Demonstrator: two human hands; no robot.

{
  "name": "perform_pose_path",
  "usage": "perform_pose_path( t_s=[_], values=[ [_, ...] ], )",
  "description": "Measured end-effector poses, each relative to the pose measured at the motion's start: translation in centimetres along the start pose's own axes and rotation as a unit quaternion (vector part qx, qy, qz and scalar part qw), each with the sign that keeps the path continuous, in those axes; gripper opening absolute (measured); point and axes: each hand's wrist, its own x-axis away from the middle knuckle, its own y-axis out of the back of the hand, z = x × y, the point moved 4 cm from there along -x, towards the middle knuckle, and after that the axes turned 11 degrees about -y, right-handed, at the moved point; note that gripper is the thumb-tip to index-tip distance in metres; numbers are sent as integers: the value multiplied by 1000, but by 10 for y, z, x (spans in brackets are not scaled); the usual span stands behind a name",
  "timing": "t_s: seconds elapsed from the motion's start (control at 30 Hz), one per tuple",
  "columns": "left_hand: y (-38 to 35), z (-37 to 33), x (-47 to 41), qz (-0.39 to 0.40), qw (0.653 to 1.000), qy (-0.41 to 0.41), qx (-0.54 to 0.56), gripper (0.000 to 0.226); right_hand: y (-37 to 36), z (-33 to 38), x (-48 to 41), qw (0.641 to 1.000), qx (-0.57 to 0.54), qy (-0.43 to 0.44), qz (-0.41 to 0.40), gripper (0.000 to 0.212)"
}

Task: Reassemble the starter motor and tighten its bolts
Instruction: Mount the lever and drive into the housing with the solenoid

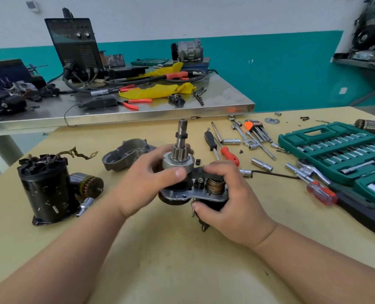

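Holds the half-built starter motor point(177, 195) upright at the middle of the tan worktop point(182, 264), one hand on each side. Pinion shaft point(181, 137) pointing straight up, toothed gear at its foot, silver clutch drum point(174, 165) under that.

Grips the drum with the left hand point(149, 181): fingers point(158, 153) curled round behind it, thumb pressed on its front rim. Clasps the solenoid side with the right hand point(234, 200): fingers curled over the black fork lever point(210, 175) on top, thumb under the grey mounting plate point(206, 196), against the dark body below. Coppery spring point(214, 186) between lever and plate. Foot of the body mostly hidden by the right hand; perhaps touching the worktop, hard to tell.

To the left, near: grey nose housing point(125, 153) on its side. Further left: black field casing point(46, 189) standing on end, armature point(88, 183) lying against its right side, a loose socket point(84, 206) just beside.

To the right: black-handled screwdriver point(210, 140), red-handled screwdriver point(230, 154), hex keys point(258, 129), ratchet point(308, 168), open green socket case point(335, 150) at the edge. Behind: steel bench point(160, 111) with more tools.
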Motion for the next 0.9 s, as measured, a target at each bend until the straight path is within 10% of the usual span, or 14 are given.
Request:
perform_pose_path(
  t_s=[0.2, 0.9],
  values=[
    [-1, -9, -26, 114, 992, 52, 24, 52, 0, 1, -1, 1000, -9, 5, -5, 62],
    [0, -2, -25, 105, 993, 38, 48, 38, -1, 4, -3, 1000, 2, 0, 9, 63]
  ],
)
